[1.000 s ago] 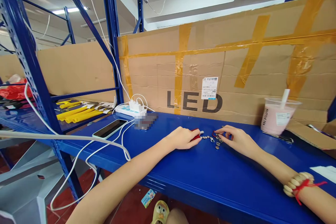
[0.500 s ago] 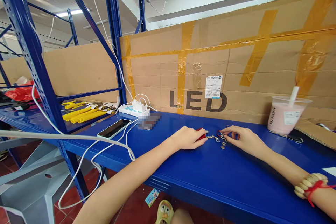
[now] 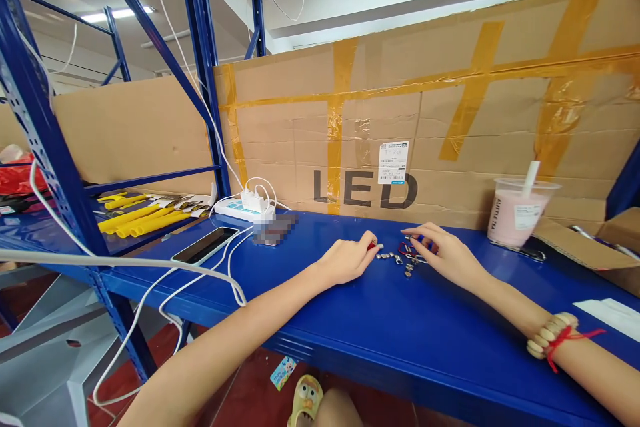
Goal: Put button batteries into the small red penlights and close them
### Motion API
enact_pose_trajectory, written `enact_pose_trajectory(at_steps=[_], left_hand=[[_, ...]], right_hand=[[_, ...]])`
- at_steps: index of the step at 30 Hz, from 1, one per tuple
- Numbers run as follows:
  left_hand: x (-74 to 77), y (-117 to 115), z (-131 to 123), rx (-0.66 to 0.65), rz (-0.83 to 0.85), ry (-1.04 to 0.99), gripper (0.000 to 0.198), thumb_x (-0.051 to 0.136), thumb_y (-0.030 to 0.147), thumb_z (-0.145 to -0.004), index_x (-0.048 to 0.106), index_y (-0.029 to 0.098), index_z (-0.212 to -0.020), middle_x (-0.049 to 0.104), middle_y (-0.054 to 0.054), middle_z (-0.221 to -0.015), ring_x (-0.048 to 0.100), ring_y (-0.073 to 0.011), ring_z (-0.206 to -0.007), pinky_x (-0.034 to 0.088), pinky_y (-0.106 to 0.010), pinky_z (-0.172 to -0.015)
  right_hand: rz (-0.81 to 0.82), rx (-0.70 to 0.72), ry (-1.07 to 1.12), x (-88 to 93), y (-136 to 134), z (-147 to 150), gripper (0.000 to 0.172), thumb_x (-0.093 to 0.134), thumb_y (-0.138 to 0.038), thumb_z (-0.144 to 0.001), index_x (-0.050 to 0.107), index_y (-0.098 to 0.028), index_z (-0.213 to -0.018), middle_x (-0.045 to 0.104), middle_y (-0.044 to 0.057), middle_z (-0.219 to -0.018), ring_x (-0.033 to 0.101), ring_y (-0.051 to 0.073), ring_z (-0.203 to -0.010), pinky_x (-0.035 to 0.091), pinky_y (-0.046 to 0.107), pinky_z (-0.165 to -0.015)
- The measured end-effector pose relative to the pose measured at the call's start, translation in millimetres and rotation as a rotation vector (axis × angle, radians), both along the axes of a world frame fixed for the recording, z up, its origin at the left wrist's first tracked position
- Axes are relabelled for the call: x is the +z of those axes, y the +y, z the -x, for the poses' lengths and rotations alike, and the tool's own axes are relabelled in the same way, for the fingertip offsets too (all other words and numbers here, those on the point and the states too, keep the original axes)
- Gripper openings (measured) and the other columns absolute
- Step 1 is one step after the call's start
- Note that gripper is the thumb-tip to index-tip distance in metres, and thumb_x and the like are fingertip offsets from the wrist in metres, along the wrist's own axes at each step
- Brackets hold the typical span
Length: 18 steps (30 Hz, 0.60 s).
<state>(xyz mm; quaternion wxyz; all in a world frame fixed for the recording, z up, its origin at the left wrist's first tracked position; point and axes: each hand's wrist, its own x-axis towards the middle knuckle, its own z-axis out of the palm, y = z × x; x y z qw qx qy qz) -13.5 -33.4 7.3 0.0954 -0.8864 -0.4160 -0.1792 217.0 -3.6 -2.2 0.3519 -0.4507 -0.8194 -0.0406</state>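
Holding a red object (image 3: 371, 246) mid-frame, the left hand (image 3: 344, 261) is risking snagging the adjacent metal chain (image 3: 385, 255); the right hand (image 3: 446, 250) is curling narrowly, hold unclear.

We're reading "LED", big & blk, on the box (image 3: 425, 120); "A LITTLE TEA" running vert. on the cup (image 3: 523, 210); "100%" on the card (image 3: 283, 373) down low; label (image 3: 393, 163) print's too sm. for us.

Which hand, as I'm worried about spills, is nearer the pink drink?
Right. The right hand is apart from the pink drink, to its left; the left hand is farther left.
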Motion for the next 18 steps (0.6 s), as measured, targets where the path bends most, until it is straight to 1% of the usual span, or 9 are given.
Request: enact_pose_trajectory(at_steps=[2, 4, 7, 9, 11, 14, 16, 18], left_hand=[[-2.3, 1, -1, 0.032, 0.031, -0.053, 0.024, 0.020, 0.034, -0.095, 0.036, 0.019, -0.105, 0.065, -0.004, -0.081, 0.065, -0.0210, -0.071, 0.044, -0.026, -0.060], [-4.6, 4, 0, 0.044, 0.057, -0.092, 0.024, 0.022, 0.037, -0.094, 0.036, 0.020, -0.102, 0.064, -0.002, -0.075, 0.065, -0.0215, -0.069, 0.043, -0.026, -0.059], [-7.5, 9, 3, 0.028, 0.085, -0.231, 0.022, 0.030, 0.042, -0.091, 0.034, 0.021, -0.097, 0.062, -0.001, -0.076, 0.064, -0.0221, -0.071, 0.042, -0.026, -0.058], [-8.7, 12, 5, 0.009, 0.122, -0.334, 0.020, 0.033, 0.041, -0.090, 0.032, 0.022, -0.095, 0.060, 0.000, -0.078, 0.064, -0.0214, -0.070, 0.041, -0.025, -0.057], [-9.4, 13, 5, -0.005, 0.168, -0.412, 0.017, 0.032, 0.038, -0.091, 0.030, 0.022, -0.094, 0.058, 0.000, -0.074, 0.062, -0.0202, -0.065, 0.040, -0.025, -0.054], [-10.4, 16, 6, -0.041, 0.191, -0.512, 0.012, 0.030, 0.033, -0.091, 0.029, 0.022, -0.095, 0.055, 0.002, -0.067, 0.060, -0.0186, -0.059, 0.040, -0.025, -0.054], [-11.3, 19, 6, -0.058, 0.179, -0.582, 0.009, 0.030, 0.030, -0.091, 0.029, 0.022, -0.095, 0.054, 0.002, -0.067, 0.059, -0.0179, -0.059, 0.041, -0.026, -0.056], [-12.6, 23, 8, -0.049, 0.180, -0.656, 0.008, 0.031, 0.029, -0.091, 0.030, 0.022, -0.094, 0.055, 0.001, -0.068, 0.059, -0.0174, -0.060, 0.043, -0.027, -0.058]], right_hand=[[-0.002, 0.023, 0.039, 1.7, -2, 6, 0.028, 0.040, -0.034, -0.085, 0.058, -0.024, -0.105, 0.059, 0.004, -0.089, 0.054, 0.013, -0.062, 0.046, 0.028, -0.059], [0.037, 0.078, 0.090, 2.9, -5, 14, 0.028, 0.043, -0.033, -0.084, 0.056, -0.023, -0.107, 0.059, 0.004, -0.086, 0.055, 0.013, -0.065, 0.046, 0.028, -0.060], [0.178, 0.203, 0.182, 4.5, -10, 32, 0.031, 0.049, -0.033, -0.081, 0.053, -0.021, -0.109, 0.060, 0.003, -0.083, 0.054, 0.013, -0.063, 0.046, 0.026, -0.058], [0.271, 0.247, 0.259, 6.4, -12, 45, 0.036, 0.052, -0.033, -0.078, 0.051, -0.019, -0.111, 0.060, 0.002, -0.081, 0.051, 0.011, -0.058, 0.044, 0.025, -0.054], [0.315, 0.271, 0.316, 9.1, -13, 56, 0.038, 0.054, -0.032, -0.076, 0.050, -0.018, -0.111, 0.060, 0.002, -0.080, 0.051, 0.011, -0.058, 0.043, 0.024, -0.053], [0.336, 0.297, 0.354, 13.8, -11, 70, 0.035, 0.055, -0.031, -0.074, 0.052, -0.017, -0.106, 0.061, 0.002, -0.078, 0.051, 0.011, -0.059, 0.043, 0.024, -0.053], [0.344, 0.299, 0.356, 16.5, -7, 76, 0.033, 0.055, -0.032, -0.074, 0.053, -0.016, -0.103, 0.061, 0.003, -0.078, 0.052, 0.011, -0.059, 0.043, 0.024, -0.052], [0.344, 0.294, 0.339, 18.5, 0, 82, 0.034, 0.056, -0.033, -0.074, 0.053, -0.016, -0.103, 0.062, 0.003, -0.078, 0.052, 0.011, -0.060, 0.043, 0.024, -0.053]])
